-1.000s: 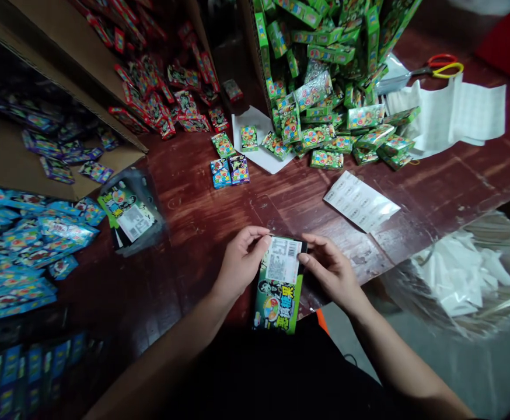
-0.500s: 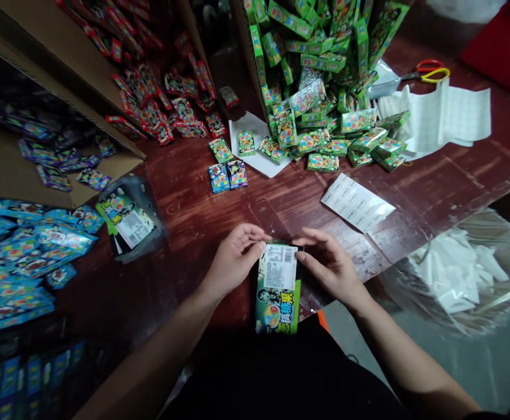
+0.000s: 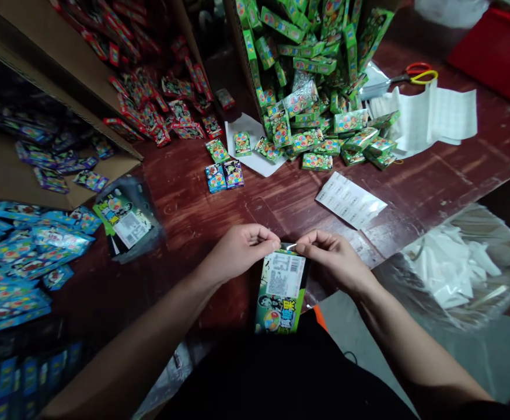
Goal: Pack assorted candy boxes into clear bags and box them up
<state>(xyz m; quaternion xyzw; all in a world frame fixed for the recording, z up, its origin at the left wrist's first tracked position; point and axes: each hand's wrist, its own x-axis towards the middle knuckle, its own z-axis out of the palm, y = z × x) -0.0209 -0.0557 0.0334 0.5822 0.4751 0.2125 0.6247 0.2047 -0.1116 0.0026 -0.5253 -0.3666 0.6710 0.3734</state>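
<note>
A printed candy bag [image 3: 281, 291], green with a white barcode label, stands at the table's front edge against my body. My left hand [image 3: 244, 251] pinches its top left corner between thumb and fingers. On the other top corner, the thumb and index finger of my right hand [image 3: 336, 256] are closed. A thin shiny strip of the clear top edge shows between the two pinches. Beyond my hands lie a small blue candy box [image 3: 215, 178] and a purple one [image 3: 234, 174], side by side.
Green candy boxes [image 3: 307, 140] spill from a carton at the back; red boxes [image 3: 150, 105] and purple ones fill cartons leftward. Flat printed bags [image 3: 126, 219] and blue boxes [image 3: 31, 245] lie left. A label sheet [image 3: 351, 200], scissors [image 3: 416, 74] and a bag of white scraps [image 3: 454, 265] are rightward.
My right hand's fingers have closed from a loose, spread pose onto the bag's top corner. My left hand has shifted slightly right along the top edge. The view has moved a little.
</note>
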